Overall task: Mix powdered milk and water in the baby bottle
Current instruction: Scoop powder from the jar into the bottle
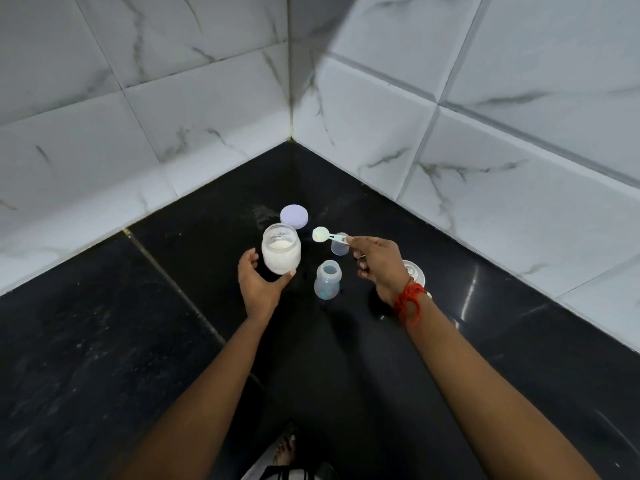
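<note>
An open jar of powdered milk (280,252) stands on the black counter (173,306). My left hand (259,282) cups its near side, thumb and fingers spread around the base. My right hand (377,261) pinches the handle of a small clear scoop (323,234) heaped with powder, held in the air between the jar and the baby bottle. The uncapped baby bottle (327,280) stands upright below and in front of the scoop. A clear cap (339,247) stands behind the bottle, partly hidden by the scoop handle.
The jar's lilac lid (293,216) lies flat behind the jar. A steel vessel (414,271) sits to the right, mostly hidden by my right wrist. White tiled walls meet in a corner close behind the items. My foot shows below the counter edge.
</note>
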Tool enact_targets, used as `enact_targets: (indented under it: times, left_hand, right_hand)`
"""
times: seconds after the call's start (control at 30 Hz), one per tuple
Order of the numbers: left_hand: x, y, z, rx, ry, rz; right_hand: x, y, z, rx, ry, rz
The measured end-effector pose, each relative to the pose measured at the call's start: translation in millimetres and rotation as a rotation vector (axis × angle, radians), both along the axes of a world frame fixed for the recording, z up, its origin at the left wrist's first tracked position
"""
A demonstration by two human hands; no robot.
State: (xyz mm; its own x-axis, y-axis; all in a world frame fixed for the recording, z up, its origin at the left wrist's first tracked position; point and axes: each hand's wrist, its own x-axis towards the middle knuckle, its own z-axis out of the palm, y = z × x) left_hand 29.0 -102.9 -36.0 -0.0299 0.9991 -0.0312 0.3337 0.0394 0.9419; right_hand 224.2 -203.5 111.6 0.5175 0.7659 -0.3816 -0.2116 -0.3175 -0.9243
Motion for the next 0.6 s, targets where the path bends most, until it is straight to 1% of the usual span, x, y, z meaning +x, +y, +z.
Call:
enact_targets:
  times: [0.07,0.1,0.17,0.23,0.3,0.4,0.47,0.6]
  left_hand:
    - [0,-28,-6,0.049,0.027,0.096]
    - [1,-43,-8,0.066,0.023,0.101]
    - [8,-65,-11,0.057,0.021,0.015]
    - [18,-74,-11,0.032,0.034,-0.126]
    - [31,-73,-7,0.006,0.048,-0.26]
    - [49,-65,3,-0.002,0.056,-0.401]
    - [57,-61,6,0.005,0.047,-0.44]
    - [59,-56,4,0.01,0.042,-0.425]
  right_hand:
    - [0,-5,-1,0.0,-0.001,-0.007]
    - [1,-8,-2,0.006,-0.008,-0.01]
    - [1,-13,-6,0.017,-0.044,-0.018]
    - [3,-19,-12,0.016,-0.106,-0.032]
    - [5,-24,-17,0.007,-0.163,-0.057]
    - [10,-32,-20,-0.012,-0.193,-0.089]
    - [13,-37,-18,-0.023,-0.218,-0.097]
    - [16,-42,-14,-0.014,-0.291,-0.108]
